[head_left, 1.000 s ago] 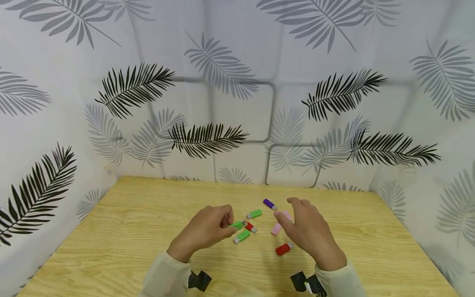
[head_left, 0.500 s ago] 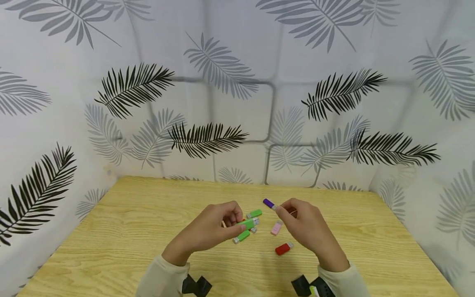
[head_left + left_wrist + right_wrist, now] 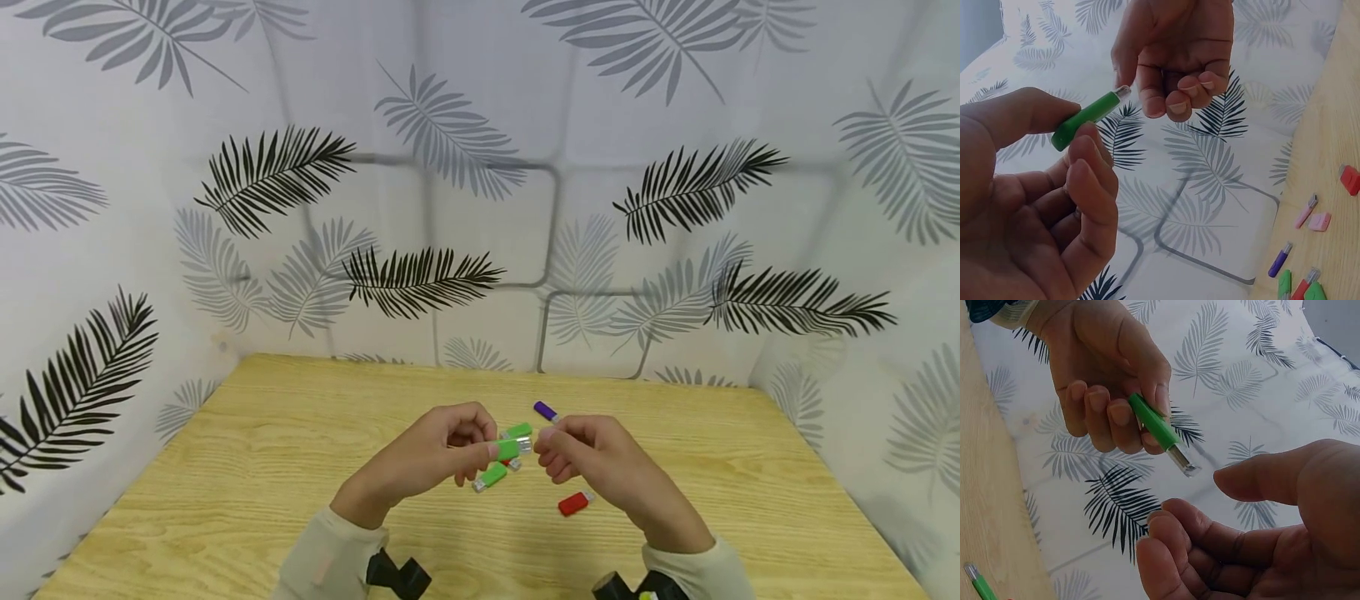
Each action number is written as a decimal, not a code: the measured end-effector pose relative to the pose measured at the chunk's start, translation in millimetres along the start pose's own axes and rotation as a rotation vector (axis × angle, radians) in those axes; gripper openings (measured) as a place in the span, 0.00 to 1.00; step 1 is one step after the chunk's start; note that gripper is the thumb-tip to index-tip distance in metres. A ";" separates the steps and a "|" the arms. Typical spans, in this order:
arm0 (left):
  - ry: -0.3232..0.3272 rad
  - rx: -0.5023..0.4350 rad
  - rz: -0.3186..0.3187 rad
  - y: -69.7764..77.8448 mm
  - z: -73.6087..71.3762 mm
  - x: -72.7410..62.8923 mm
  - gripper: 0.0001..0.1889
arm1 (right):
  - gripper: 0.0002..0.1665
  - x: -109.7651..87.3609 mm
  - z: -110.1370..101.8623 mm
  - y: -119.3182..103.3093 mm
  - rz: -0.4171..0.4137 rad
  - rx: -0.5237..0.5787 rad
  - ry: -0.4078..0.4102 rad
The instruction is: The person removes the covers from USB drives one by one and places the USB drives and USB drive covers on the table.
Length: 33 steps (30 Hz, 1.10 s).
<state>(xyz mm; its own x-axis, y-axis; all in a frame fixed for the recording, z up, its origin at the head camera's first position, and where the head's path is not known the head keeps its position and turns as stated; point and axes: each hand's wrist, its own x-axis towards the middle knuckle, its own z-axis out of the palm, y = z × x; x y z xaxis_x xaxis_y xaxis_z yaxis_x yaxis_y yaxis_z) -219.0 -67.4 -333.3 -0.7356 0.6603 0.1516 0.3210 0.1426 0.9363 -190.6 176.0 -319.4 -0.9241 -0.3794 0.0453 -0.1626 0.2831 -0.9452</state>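
My left hand (image 3: 431,454) pinches a green USB stick (image 3: 507,450) between thumb and fingers, its plug end pointing right. In the right wrist view a see-through cap (image 3: 1191,469) covers the metal plug of that stick. My right hand (image 3: 607,467) holds nothing; its thumb and bent fingers are apart, with the fingertips close to the capped end. Beneath the hands, two more green sticks, one upper (image 3: 519,430) and one lower (image 3: 491,477), lie on the table around a partly covered red stick (image 3: 513,463).
On the wooden table (image 3: 262,467) are a purple stick (image 3: 544,410) and another red stick (image 3: 575,503). Two pink sticks (image 3: 1319,221) show in the left wrist view, hidden by the right hand in the head view. A leaf-patterned cloth (image 3: 480,208) hangs behind.
My left hand has moved the green USB stick to the right. My right hand has drawn its spread fingers together and come to the capped end.
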 end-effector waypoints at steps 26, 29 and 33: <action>0.116 0.178 0.010 4.8 13.2 1.4 0.07 | 0.19 3.8 14.3 2.1 -0.050 0.006 -0.105; 0.125 0.214 0.025 5.7 13.5 0.8 0.08 | 0.20 3.8 13.8 2.4 -0.067 0.002 -0.114; 0.147 0.247 0.036 6.4 14.3 1.0 0.08 | 0.21 3.2 12.0 2.1 -0.087 0.003 -0.133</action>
<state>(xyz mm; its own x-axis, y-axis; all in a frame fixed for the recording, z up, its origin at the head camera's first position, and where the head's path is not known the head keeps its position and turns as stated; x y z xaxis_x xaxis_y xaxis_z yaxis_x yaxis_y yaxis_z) -209.2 -55.3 -331.6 -0.7936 0.5571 0.2446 0.4710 0.3078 0.8267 -189.8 164.8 -325.1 -0.8527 -0.5157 0.0836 -0.2385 0.2419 -0.9405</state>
